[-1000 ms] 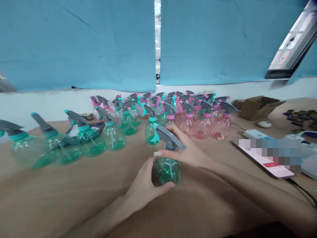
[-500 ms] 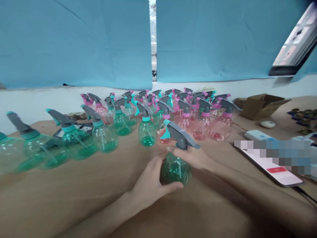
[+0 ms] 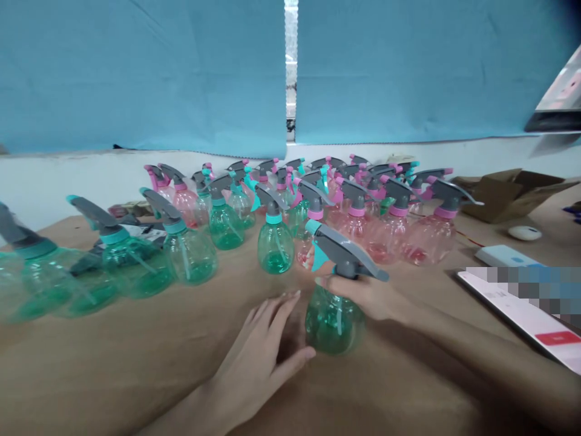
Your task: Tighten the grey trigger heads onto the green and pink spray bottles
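A clear green spray bottle point(image 3: 336, 324) with a grey trigger head and turquoise trigger stands upright in front of me. My right hand point(image 3: 367, 293) wraps round its neck, just under the spray head; some of its fingers are hidden behind the bottle. To the left of the bottle, my left hand point(image 3: 258, 348) is open, thumb and fingers spread and apart from it. Beyond my hands, another green spray bottle point(image 3: 275, 245) stands at the front of a dense group. Pink-collared spray bottles point(image 3: 429, 239) fill that group's right side.
More green spray bottles point(image 3: 190, 254) line the left side of the wooden table point(image 3: 149, 357). At right lie a phone point(image 3: 499, 309), a white box-shaped device point(image 3: 508, 257) and a white mouse point(image 3: 524, 233). An open cardboard box point(image 3: 503, 194) stands near the wall.
My left hand has let go of the green spray bottle and drawn back to the left. My right hand still grips it. The view has shifted slightly.
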Available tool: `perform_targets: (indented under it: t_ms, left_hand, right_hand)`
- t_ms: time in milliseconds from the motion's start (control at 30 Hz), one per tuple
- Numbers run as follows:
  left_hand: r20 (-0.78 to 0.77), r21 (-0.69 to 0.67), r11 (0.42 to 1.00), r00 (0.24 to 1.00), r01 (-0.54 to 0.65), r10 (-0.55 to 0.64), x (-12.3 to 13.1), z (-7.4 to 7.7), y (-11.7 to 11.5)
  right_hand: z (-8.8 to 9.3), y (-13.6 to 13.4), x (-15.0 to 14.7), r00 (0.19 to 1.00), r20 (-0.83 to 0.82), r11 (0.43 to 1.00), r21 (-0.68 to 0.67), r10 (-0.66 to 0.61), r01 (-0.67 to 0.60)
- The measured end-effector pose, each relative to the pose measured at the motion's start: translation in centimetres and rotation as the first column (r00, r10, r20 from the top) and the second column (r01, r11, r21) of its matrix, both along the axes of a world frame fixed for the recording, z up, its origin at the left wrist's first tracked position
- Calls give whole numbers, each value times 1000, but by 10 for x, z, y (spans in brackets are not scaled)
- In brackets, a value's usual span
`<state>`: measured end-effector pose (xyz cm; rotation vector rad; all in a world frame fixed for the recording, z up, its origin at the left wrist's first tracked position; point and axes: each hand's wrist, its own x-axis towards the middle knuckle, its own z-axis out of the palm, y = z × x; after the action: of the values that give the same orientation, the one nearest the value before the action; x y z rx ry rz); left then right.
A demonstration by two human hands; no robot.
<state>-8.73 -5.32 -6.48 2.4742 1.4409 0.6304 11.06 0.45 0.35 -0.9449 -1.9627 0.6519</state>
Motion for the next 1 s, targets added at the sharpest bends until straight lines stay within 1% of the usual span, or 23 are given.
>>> perform_targets:
  t_ms: [100, 167, 233, 300, 433, 600, 867, 1000]
  left_hand:
    - [-60, 29, 999, 997, -42, 44, -10, -2, 1]
    - [-88, 38, 998, 994, -55, 59, -13, -4, 2]
    - [-117, 54, 997, 992, -49, 55, -15, -5, 3]
    - [-153, 75, 997, 987, -33, 45, -15, -7, 4]
    - [-214, 115, 993, 976, -13, 38, -13, -7, 4]
    - [-269, 122, 992, 963, 4, 29, -12, -4, 3]
    - [-282, 136, 991, 959, 6, 33, -11, -2, 3]
    - [-295, 139, 990, 955, 4, 37, -12, -3, 4]
  right_hand:
    - [-4, 7, 1, 999, -42, 999, -52, 12, -14]
    - [-8, 13, 3, 998, -49, 998, -61, -28, 25]
    - [-12, 18, 4, 996, -55, 995, -71, -75, 71]
    - [-15, 20, 4, 993, -69, 992, -92, -97, 90]
    - [-18, 18, 3, 992, -102, 990, -126, -70, 57]
    - [-15, 17, 1, 993, -121, 994, -107, -15, 2]
    - [-15, 17, 1, 993, -114, 987, -163, -25, 6]
    - [-14, 16, 1, 985, -171, 983, -174, 31, -61]
